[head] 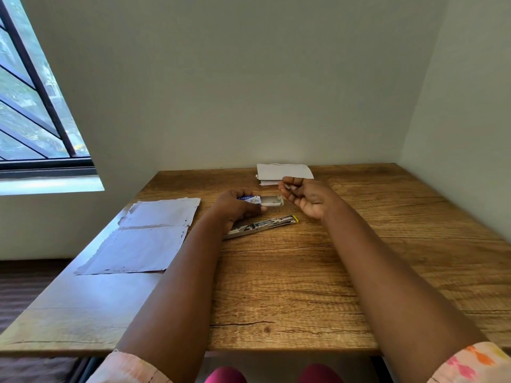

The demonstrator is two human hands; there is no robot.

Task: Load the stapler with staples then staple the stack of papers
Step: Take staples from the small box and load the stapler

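Note:
My left hand [237, 207] grips a small blue and white staple box [253, 200] whose inner tray [272, 200] is slid out to the right. Just right of the tray, my right hand [302, 196] pinches a small strip of staples [287, 186] between its fingertips. The stapler [262, 226] lies opened out flat on the wooden table [290, 286], below both hands, its yellow tip pointing right. A stack of white papers [284, 172] lies at the table's far edge, partly behind my right hand.
Two worn white sheets [146, 236] lie on the table's left part, near its left edge. Walls close the table in at the back and right. A barred window [30, 100] is at the left.

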